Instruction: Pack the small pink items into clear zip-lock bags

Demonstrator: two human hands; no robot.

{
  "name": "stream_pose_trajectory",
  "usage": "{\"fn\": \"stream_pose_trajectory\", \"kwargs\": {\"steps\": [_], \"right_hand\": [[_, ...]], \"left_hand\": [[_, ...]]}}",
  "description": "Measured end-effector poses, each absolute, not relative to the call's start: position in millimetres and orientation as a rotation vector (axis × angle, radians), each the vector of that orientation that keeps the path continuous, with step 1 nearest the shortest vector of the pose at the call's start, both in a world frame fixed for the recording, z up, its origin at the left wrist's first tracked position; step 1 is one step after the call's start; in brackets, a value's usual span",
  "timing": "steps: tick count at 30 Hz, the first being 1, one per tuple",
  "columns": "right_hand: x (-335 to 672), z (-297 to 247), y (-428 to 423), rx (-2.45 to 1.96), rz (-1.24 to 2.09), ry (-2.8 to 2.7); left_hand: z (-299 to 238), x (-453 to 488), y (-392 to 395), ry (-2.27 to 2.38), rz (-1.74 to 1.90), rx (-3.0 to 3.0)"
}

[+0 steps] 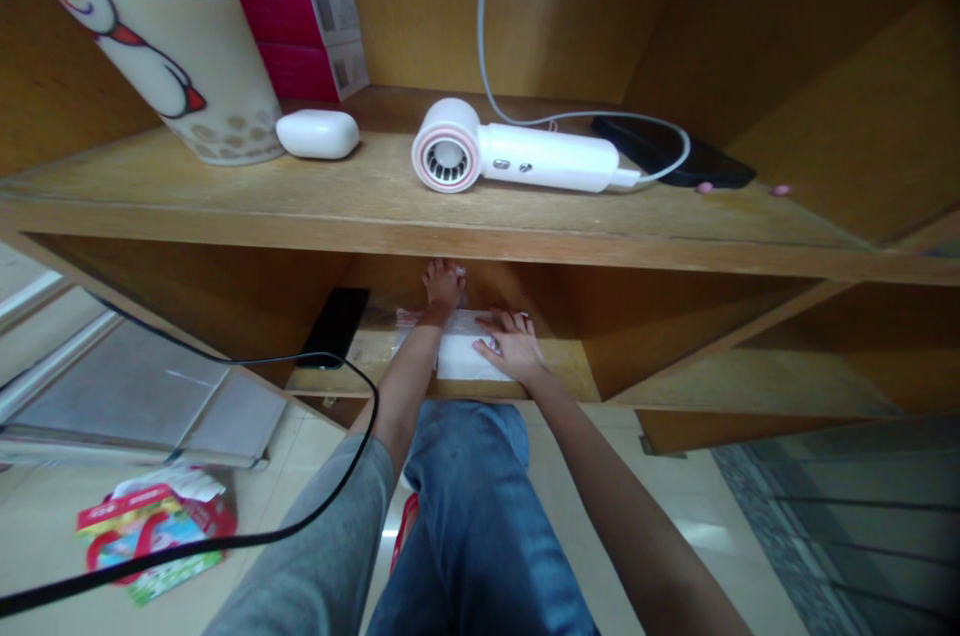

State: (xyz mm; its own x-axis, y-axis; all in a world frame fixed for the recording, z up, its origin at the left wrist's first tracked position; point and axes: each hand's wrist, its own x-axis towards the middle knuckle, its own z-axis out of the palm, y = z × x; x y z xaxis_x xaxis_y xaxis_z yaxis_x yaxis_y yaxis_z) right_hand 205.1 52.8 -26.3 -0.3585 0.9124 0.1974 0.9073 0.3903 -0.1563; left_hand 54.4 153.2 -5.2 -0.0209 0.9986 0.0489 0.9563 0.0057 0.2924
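Deep in the lower compartment, my left hand (444,284) reaches toward the back wall beyond a flat white packet (469,356). Its fingers look spread; a small whitish patch shows beside them, too small to make out. My right hand (514,346) lies on the right part of the packet with fingers apart. The packet rests on the lower shelf board and looks like white paper or tissue, with clear plastic at its left edge. Its exact kind I cannot tell. A black flat device (334,326), perhaps a phone, lies left of my hands.
The upper shelf holds a white hair dryer (547,156), a white earbud case (319,134), a milk-tea cup (202,66), pink boxes (292,6) and a dark flat object (705,166). A black cable (330,496) crosses my left arm. A colourful bag (157,526) lies on the floor.
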Motion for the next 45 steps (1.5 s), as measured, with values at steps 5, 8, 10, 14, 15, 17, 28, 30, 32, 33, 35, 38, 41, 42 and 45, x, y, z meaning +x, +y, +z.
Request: {"fn": "stream_pose_trajectory", "kwargs": {"steps": [5, 8, 10, 14, 15, 17, 28, 30, 32, 33, 35, 38, 41, 42, 45], "right_hand": [[205, -25, 52, -1.645, 0.038, -2.375], [205, -24, 52, -1.656, 0.034, -2.349], [205, -25, 52, -1.663, 0.029, -2.337], [206, -27, 53, -1.678, 0.031, -2.329], [206, -27, 53, -1.685, 0.036, -2.330], [206, -27, 53, -1.700, 0.043, -2.330], [215, -36, 58, -1.694, 0.060, -2.007], [219, -40, 63, -1.713, 0.087, -1.892], [222, -44, 68, -1.742, 0.137, -1.800], [223, -45, 70, -1.764, 0.168, -1.775], [224, -46, 74, -1.819, 0.224, -1.768], [223, -44, 77, -1.893, 0.287, -1.803], [224, -41, 78, -1.901, 0.343, -1.829], [225, -40, 79, -1.893, 0.369, -1.831], [230, -39, 80, -1.872, 0.448, -1.819]], "left_hand": [[-4, 54, 154, 2.085, 0.382, 2.062], [-2, 54, 153, 2.053, 0.388, 2.083], [1, 53, 152, 2.031, 0.398, 2.104], [11, 48, 147, 2.032, 0.446, 2.130], [14, 45, 145, 2.043, 0.471, 2.129], [18, 36, 137, 2.071, 0.567, 2.124], [1, -28, 20, 2.075, 0.831, 2.171], [-5, -32, 4, 2.095, 0.782, 2.177], [-11, -32, -8, 2.077, 0.740, 2.218], [-13, -31, -12, 2.062, 0.722, 2.242], [-16, -28, -18, 2.031, 0.694, 2.287], [-18, -23, -23, 2.004, 0.685, 2.307], [-19, -21, -23, 2.002, 0.706, 2.263], [-20, -21, -23, 1.996, 0.729, 2.242], [-21, -23, -20, 1.946, 0.887, 2.159]]}}
